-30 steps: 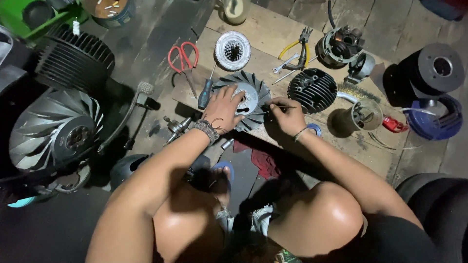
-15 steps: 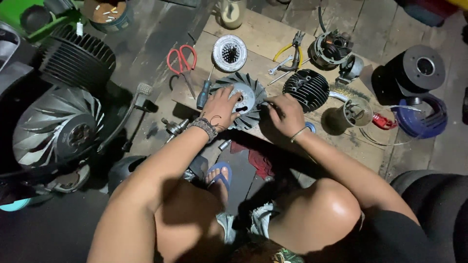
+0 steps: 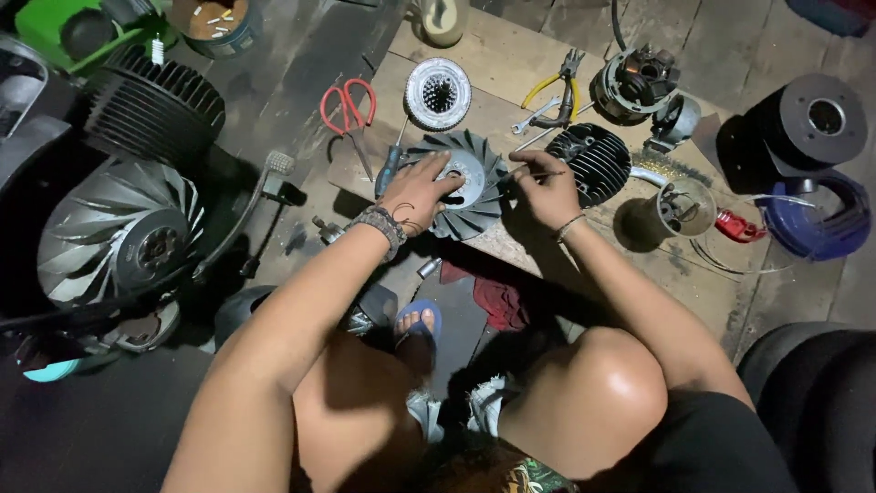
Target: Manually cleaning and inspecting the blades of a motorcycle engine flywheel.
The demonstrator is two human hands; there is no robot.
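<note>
A grey finned flywheel fan (image 3: 474, 196) lies flat on a wooden board (image 3: 511, 100). My left hand (image 3: 418, 190) rests on its left side, fingers spread over the hub, pressing it down. My right hand (image 3: 546, 187) is at the fan's right edge, pinching a thin metal tool (image 3: 527, 170) that points toward the hub. A woven bracelet (image 3: 381, 224) sits on my left wrist.
On the board lie red scissors (image 3: 348, 105), a round wire brush (image 3: 438, 91), yellow pliers (image 3: 554, 89), a black finned cylinder head (image 3: 591, 162) and a small engine part (image 3: 636, 85). A large engine with a fan (image 3: 119, 237) stands left. A blue cable coil (image 3: 817, 224) lies right.
Both hands stay on the fan. The view has shifted slightly, and my right hand has edged a little to the right along the fan's rim.
</note>
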